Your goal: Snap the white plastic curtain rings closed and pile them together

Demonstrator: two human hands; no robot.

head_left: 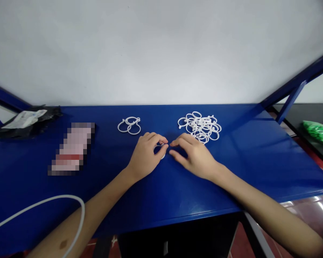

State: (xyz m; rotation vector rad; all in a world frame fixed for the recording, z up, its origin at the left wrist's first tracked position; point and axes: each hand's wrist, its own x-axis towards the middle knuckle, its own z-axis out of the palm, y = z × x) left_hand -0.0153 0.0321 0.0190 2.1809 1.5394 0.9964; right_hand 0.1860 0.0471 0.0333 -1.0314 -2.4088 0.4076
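Note:
My left hand point(145, 156) is curled around a white plastic ring point(159, 149) on the blue table point(231, 172), thumb and fingers pinching it. My right hand point(195, 156) meets it from the right, its fingertips touching the same ring's end. A heap of several white rings point(200, 127) lies just behind my right hand. A small cluster of rings point(130, 125) lies behind my left hand.
A pixelated flat object point(71, 148) lies at the left of the table, a black bag with a white label point(24, 122) at the far left back. A white cable point(56, 200) loops over my left forearm. A green bag point(319, 132) sits on a side surface at right.

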